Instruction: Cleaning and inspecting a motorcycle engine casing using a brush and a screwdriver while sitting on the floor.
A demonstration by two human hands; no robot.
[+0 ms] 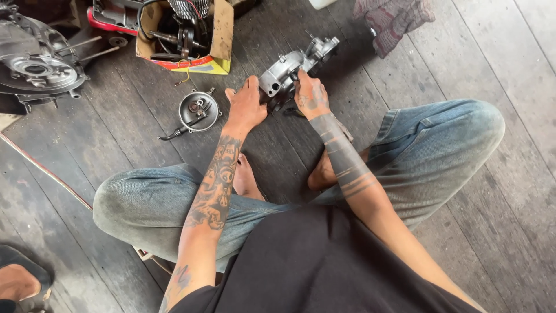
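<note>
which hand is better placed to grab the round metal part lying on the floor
Left. The left hand is right beside the round metal part; the right hand sits farther off, on the grey engine casing.

I see a floor (492, 69) of dark, worn wooden planks that carries everything here. On it, at the far side, stands an open cardboard box (217, 43) with metal parts inside. Near it lies a small round metal part (198, 111) with a black cable. At the far left rests a large grey engine casing (35, 64). A crumpled checked cloth (394, 20) lies at the top right. A thin red-white cable (43, 171) runs across the left planks.
</note>
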